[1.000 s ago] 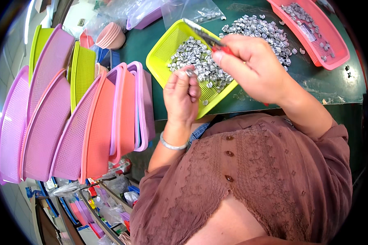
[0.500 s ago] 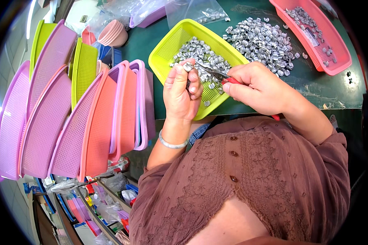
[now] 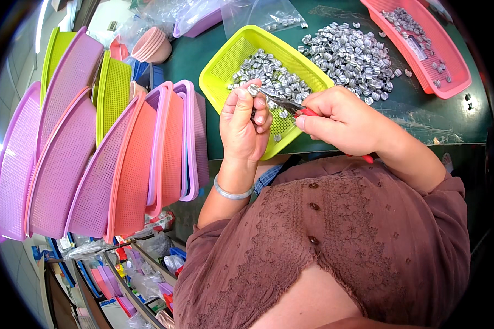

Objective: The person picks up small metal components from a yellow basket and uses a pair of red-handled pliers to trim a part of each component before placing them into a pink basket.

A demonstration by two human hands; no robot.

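Between thumb and forefinger, my left hand (image 3: 241, 120) pinches a small silvery ribbed metal piece (image 3: 253, 90). Its other fingers curl in, with something dark partly hidden against the palm. My right hand (image 3: 343, 120) is wrapped round red-handled pliers (image 3: 291, 105), whose dark jaws point left and meet the piece or come very near it. Both hands are over the near part of a lime-green perforated basket (image 3: 217, 71), which holds many similar pieces (image 3: 269, 68).
A large pile of the same pieces (image 3: 348, 60) lies on the green table (image 3: 195, 57). A pink basket (image 3: 455, 82) at far right holds more. Purple, coral and green baskets (image 3: 126, 164) stand nested at left. Plastic bags (image 3: 258, 16) and pink pots (image 3: 152, 45) are at the back.
The pliers and my right hand have shifted slightly left, closer to the metal piece. My left hand stays almost still, keeping its pinch.
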